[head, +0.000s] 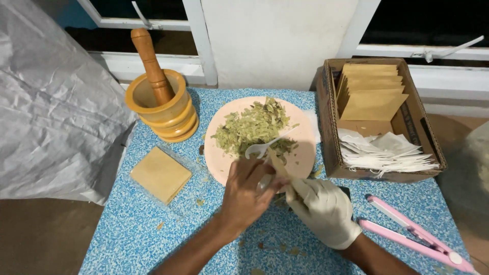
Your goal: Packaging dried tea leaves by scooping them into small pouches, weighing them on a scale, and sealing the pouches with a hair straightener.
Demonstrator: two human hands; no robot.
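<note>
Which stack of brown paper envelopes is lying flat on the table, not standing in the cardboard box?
The stack in clear plastic wrap, lying flat on the blue tablecloth left of the pink plate. The other brown envelopes stand upright inside the cardboard box.

Home setting, small makeshift packing station rather than a proper workshop. Table covered in blue speckled cloth, pushed against a white wall with window frames at far left and far right (dark outside, so lit indoors). Far left: wooden mortar with pestle, hand-work kit. Centre: pink plate of crushed dried leaves. Right: cardboard box with brown paper envelopes and white filter bags. Near right: pink heat sealer. Left: crumpled grey plastic sheeting.
</note>
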